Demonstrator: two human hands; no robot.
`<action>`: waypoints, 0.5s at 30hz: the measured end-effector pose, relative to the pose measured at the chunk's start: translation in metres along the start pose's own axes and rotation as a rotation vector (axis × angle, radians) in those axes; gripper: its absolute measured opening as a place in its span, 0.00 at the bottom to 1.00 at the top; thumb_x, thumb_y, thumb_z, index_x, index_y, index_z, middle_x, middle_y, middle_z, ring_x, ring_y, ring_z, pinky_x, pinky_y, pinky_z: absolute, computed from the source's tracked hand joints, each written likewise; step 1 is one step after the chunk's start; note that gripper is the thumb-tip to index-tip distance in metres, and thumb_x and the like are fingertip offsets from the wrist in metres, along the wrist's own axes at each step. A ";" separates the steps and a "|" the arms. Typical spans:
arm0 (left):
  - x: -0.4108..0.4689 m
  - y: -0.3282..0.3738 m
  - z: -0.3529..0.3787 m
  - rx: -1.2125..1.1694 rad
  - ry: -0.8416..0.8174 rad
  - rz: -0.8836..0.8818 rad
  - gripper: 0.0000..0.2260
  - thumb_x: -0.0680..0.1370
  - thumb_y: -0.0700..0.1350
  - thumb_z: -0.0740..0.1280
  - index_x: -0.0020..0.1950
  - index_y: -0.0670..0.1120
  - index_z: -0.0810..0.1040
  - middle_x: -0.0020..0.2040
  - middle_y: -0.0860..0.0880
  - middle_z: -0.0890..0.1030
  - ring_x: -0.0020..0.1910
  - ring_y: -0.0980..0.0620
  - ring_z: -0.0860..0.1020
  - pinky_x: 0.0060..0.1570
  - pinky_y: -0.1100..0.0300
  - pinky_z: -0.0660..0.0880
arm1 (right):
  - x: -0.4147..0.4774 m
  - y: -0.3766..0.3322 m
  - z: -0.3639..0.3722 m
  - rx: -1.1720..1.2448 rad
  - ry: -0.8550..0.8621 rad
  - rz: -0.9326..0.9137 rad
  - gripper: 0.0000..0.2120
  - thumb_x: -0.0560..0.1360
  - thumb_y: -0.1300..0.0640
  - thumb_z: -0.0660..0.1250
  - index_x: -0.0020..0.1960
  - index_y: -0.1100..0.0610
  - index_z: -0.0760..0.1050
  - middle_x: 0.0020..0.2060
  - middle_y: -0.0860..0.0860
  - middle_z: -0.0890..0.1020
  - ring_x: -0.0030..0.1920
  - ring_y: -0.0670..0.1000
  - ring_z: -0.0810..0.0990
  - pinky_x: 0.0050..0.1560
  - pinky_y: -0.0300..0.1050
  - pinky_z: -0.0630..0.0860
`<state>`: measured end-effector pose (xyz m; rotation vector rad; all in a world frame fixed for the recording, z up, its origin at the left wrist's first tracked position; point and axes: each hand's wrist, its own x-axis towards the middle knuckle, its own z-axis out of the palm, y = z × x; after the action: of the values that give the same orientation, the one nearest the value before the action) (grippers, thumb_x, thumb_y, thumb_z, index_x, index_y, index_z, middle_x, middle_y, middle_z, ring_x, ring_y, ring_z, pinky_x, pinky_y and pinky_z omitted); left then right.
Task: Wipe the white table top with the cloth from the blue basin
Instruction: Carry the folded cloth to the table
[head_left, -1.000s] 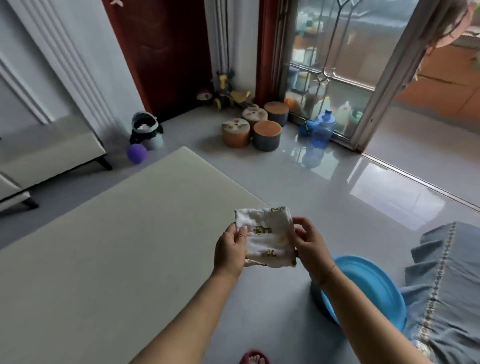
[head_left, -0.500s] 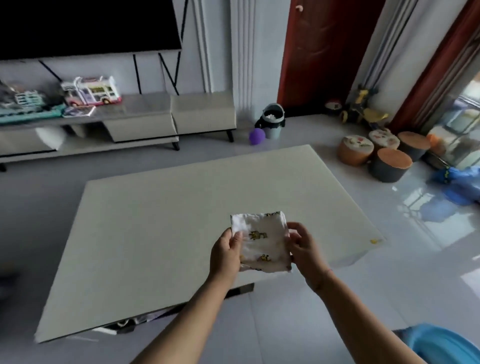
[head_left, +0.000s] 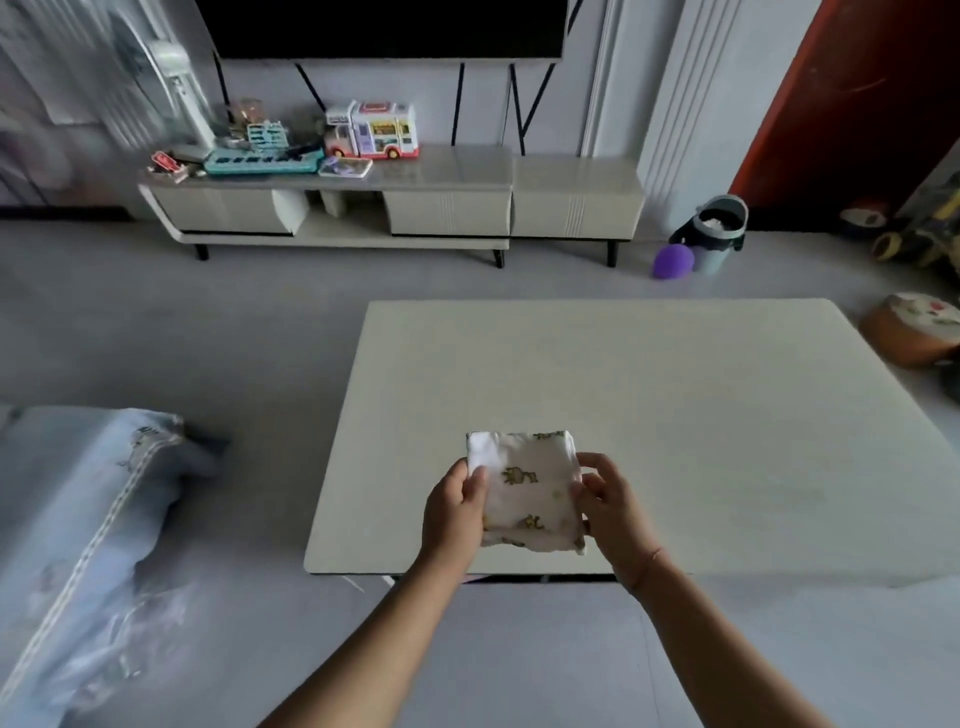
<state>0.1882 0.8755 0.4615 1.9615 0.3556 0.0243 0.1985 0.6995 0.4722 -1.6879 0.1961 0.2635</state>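
Cloth (head_left: 524, 491): white folded square with small yellow prints, over the 6 o'clock edge of the white worktop (head_left: 649, 405); contact with the surface cannot be told. Hands: left hand (head_left: 454, 512) pinches the cloth's 9 o'clock edge and right hand (head_left: 613, 512) its 3 o'clock edge, fingers curled. Toy bus (head_left: 374, 130): on low cabinet (head_left: 447, 166), 11 o'clock of worktop.

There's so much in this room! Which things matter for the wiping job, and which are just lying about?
For the job: cloth, gripped by left hand and right hand; white table top.
Just lying about: toy bus, toy keyboard, purple ball, bin, round stool.
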 end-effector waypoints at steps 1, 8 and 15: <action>0.005 -0.014 -0.017 0.009 0.010 -0.015 0.13 0.81 0.46 0.59 0.39 0.40 0.69 0.30 0.50 0.66 0.30 0.51 0.64 0.33 0.56 0.62 | 0.002 0.003 0.022 0.000 -0.009 0.012 0.15 0.77 0.69 0.56 0.51 0.52 0.74 0.35 0.59 0.71 0.38 0.55 0.69 0.39 0.55 0.72; 0.028 -0.101 -0.080 0.030 0.043 -0.142 0.13 0.81 0.46 0.59 0.43 0.39 0.72 0.30 0.49 0.68 0.31 0.49 0.66 0.35 0.54 0.64 | 0.022 0.034 0.127 -0.048 -0.091 0.137 0.15 0.77 0.70 0.55 0.51 0.53 0.73 0.37 0.60 0.74 0.38 0.56 0.72 0.42 0.65 0.76; 0.064 -0.170 -0.098 0.077 0.069 -0.249 0.10 0.81 0.48 0.58 0.49 0.46 0.76 0.41 0.49 0.81 0.42 0.50 0.78 0.43 0.55 0.73 | 0.071 0.080 0.186 -0.151 -0.184 0.218 0.11 0.76 0.67 0.62 0.56 0.55 0.72 0.37 0.58 0.79 0.38 0.55 0.77 0.43 0.57 0.79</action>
<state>0.1916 1.0419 0.3399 1.9823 0.6528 -0.0835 0.2335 0.8750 0.3534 -1.7817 0.2270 0.6069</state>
